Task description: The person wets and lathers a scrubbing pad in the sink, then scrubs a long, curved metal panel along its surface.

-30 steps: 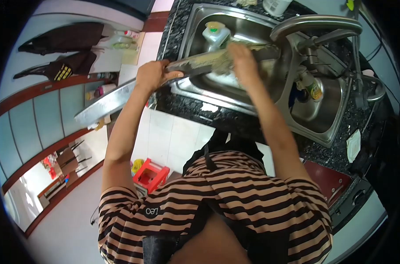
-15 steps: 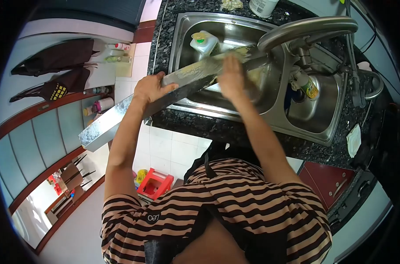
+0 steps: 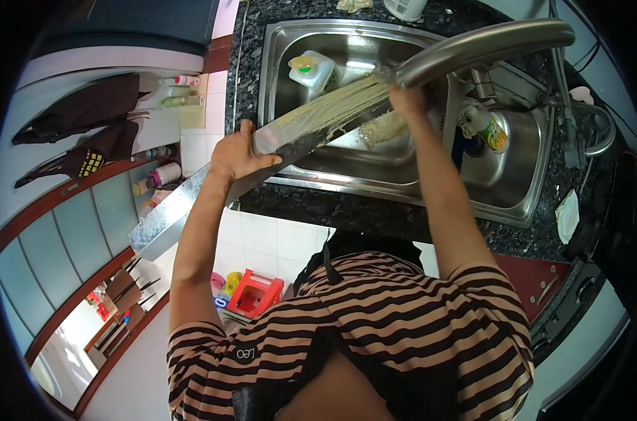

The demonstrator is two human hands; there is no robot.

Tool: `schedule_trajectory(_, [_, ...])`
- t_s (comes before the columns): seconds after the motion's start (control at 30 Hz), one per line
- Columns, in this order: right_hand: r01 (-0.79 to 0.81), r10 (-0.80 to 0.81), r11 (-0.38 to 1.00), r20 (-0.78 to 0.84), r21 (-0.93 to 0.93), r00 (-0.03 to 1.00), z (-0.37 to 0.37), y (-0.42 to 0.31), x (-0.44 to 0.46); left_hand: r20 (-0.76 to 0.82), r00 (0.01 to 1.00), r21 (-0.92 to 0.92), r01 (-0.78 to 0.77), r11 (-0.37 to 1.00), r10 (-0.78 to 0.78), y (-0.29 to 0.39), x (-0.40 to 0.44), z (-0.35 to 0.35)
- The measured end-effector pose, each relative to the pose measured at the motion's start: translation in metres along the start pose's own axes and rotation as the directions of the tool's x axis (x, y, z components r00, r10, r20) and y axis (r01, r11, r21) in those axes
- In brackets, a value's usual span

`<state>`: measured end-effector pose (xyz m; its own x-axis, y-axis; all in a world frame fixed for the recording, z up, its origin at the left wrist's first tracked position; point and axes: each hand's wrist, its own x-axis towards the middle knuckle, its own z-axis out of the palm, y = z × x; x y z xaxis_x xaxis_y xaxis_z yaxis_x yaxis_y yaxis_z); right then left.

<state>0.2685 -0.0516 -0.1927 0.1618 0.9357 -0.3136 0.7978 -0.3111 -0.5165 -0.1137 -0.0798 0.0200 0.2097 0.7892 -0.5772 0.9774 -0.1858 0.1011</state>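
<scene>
A long metal box-shaped piece point(image 3: 318, 112) lies slantwise over the sink's near-left edge. Its far end is under the faucet, and its near end sticks out past the counter. Streaky yellowish residue covers the upper face of the far half. My left hand point(image 3: 235, 156) is closed around its middle, thumb along the near side. At the far end, my right hand point(image 3: 408, 99) is by the tip of the faucet point(image 3: 486, 49), with its fingers mostly hidden. A small greyish patch shows beside these fingers; I cannot make out what it is.
The large sink basin point(image 3: 360, 165) holds a white bottle point(image 3: 311, 70) with a green and yellow top. In the smaller basin point(image 3: 511, 175) lies a bottle with a yellow-green label point(image 3: 492, 132). A red stool point(image 3: 255, 293) stands on the floor. Dark aprons point(image 3: 80, 112) hang at the left.
My right hand has moved along the metal piece toward its far end by the faucet. Clearer streaks now show in the residue. My left hand keeps its grip; the view has shifted slightly.
</scene>
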Motion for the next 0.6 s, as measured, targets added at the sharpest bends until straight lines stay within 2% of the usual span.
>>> schedule_trajectory(0.07, [0.135,-0.136,0.991,-0.056,-0.022,0.989,0.004,-0.034,-0.032,-0.031,0.999,-0.029,-0.026,0.999,0.025,-0.001,0.006,0.003])
schedule_trajectory(0.13, [0.249,-0.265,0.956,-0.090,-0.157,0.960,0.020,-0.057,-0.051,-0.036,0.999,-0.060,-0.038,0.997,0.036,-0.002,0.006,0.010])
schedule_trajectory(0.23, [0.338,-0.353,0.934,-0.157,-0.113,0.922,0.032,-0.045,-0.046,-0.024,1.000,-0.055,-0.020,0.998,0.019,0.003,0.005,0.007])
schedule_trajectory(0.3, [0.173,-0.181,0.983,-0.152,-0.061,0.972,0.027,-0.023,-0.022,0.002,1.000,-0.045,0.014,0.999,-0.014,0.009,0.004,0.003])
schedule_trajectory(0.33, [-0.004,0.006,1.000,-0.094,0.023,0.996,0.016,-0.013,-0.009,0.011,0.999,-0.041,0.032,0.999,-0.032,0.010,0.003,0.002])
schedule_trajectory(0.37, [-0.108,0.115,0.991,-0.091,0.078,0.989,0.012,-0.003,-0.002,0.006,0.999,-0.041,0.036,0.999,-0.036,0.010,0.002,0.004])
schedule_trajectory(0.4, [-0.161,0.172,0.981,-0.112,0.108,0.979,0.018,0.003,0.005,-0.006,0.999,-0.041,0.036,0.998,-0.037,0.008,0.003,0.006])
schedule_trajectory(0.43, [-0.108,0.120,0.992,-0.264,0.061,0.957,0.040,0.019,0.012,-0.020,0.999,-0.047,0.034,0.998,-0.035,0.008,0.005,0.007])
schedule_trajectory(0.5, [-0.148,0.170,0.981,-0.200,0.122,0.965,0.068,0.015,-0.009,0.011,0.999,-0.032,0.035,0.999,-0.034,0.008,0.008,0.008])
schedule_trajectory(0.57, [-0.238,0.261,0.951,-0.099,0.198,0.960,0.071,-0.025,-0.044,0.012,1.000,-0.031,0.004,1.000,-0.004,0.008,0.009,0.010])
schedule_trajectory(0.6, [-0.271,0.300,0.893,-0.027,0.360,0.954,0.063,-0.056,-0.069,0.006,1.000,-0.027,-0.021,0.999,0.021,0.010,0.009,0.010])
